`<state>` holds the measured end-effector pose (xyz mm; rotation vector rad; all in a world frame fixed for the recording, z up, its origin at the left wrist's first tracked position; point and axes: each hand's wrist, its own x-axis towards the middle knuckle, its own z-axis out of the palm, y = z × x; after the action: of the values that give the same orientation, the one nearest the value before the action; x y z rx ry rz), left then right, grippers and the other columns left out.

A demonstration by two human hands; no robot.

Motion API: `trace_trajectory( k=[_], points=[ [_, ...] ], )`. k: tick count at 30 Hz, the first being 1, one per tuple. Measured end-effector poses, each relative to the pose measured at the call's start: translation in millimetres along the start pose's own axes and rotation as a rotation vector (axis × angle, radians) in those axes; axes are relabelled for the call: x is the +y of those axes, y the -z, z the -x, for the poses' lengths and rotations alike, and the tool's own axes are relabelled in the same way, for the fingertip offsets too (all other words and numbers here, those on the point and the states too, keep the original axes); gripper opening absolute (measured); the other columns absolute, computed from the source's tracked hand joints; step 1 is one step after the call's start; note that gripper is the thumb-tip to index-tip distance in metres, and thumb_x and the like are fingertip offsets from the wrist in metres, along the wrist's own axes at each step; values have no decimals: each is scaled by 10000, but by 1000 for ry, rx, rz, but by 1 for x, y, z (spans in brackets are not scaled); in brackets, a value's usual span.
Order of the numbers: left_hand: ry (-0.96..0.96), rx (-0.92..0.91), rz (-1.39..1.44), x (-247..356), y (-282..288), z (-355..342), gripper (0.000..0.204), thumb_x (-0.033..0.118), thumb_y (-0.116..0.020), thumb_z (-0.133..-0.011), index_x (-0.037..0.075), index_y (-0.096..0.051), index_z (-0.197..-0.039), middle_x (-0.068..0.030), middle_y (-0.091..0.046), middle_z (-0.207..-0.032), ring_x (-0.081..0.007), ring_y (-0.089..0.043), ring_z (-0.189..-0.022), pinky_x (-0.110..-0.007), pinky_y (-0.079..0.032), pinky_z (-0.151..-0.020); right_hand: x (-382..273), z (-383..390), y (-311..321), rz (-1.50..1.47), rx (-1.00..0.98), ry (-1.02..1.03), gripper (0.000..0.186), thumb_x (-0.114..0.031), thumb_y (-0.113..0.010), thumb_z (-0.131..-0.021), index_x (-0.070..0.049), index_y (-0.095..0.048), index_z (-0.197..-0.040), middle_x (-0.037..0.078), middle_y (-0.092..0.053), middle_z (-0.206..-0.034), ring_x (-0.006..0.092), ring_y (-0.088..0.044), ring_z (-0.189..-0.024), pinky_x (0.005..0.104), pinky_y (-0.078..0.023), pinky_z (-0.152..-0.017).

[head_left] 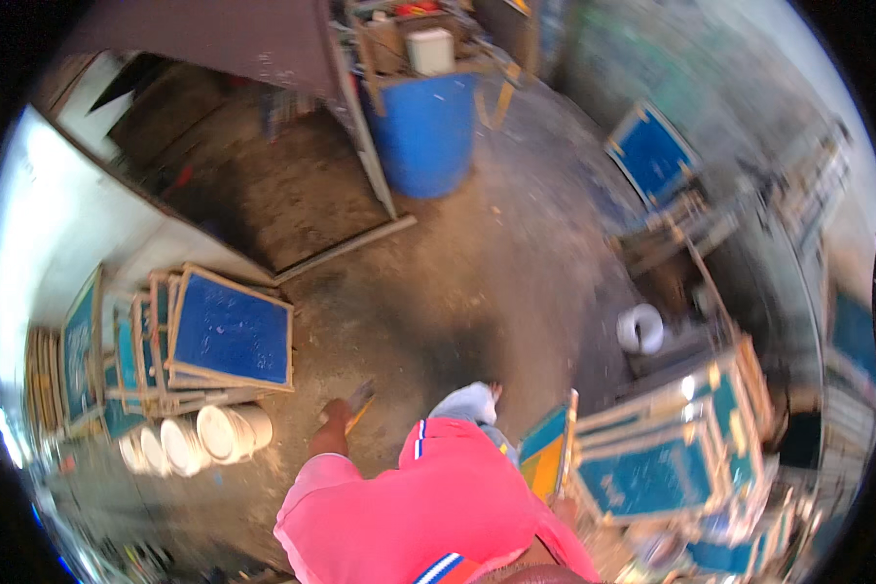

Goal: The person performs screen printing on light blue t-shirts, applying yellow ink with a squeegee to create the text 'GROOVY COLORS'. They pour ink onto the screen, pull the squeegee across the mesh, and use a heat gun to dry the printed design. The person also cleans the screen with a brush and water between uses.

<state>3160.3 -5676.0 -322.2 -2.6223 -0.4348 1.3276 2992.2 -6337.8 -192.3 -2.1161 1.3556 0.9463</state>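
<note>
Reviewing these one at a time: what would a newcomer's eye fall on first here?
Probably the bright pink shirt filling the lower middle. Then the blue barrel at top centre and the blue framed panel fronting the row at left. A yellow-and-teal panel beside the right hand also stands out.

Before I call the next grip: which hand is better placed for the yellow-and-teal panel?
Right, most likely: the right hand is at the panel; the left hand is beyond the pink shirt.
</note>
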Motion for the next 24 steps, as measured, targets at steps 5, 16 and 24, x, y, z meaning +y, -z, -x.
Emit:
trace_trajectory(
  k=[5,16,24],
  points=[
    [-157,465,504,218,274,6,230,245,-631,-734,102,-713,-895,-143,-689,-926,-323,-670,-873,-443,-540,-744,-112,-106,122,-278,133,334,364,-272,-742,-701,19,-688,-911,224,-680,-837,325,-656,-794,452,-484,-691],
    [-557,877,909,571,702,-80,321,375,-792,-559,131,-673,-730,-70,-603,-786,-300,-617,-829,-454,-507,-651,-594,-393,529,19,234,984,483,-410,-728,-732,49,-674,-873,247,-646,-792,377,-583,-731,478,-455,-668],
    [-597,949,1056,691,936,-166,345,353,-819,-521,92,-649,-667,-79,-585,-759,-304,-604,-802,-452,-497,-638,-973,-507,704,130,243,1291,590,-511,-717,-755,70,-664,-846,264,-621,-760,415,-530,-686,497,-435,-650]
  ],
)
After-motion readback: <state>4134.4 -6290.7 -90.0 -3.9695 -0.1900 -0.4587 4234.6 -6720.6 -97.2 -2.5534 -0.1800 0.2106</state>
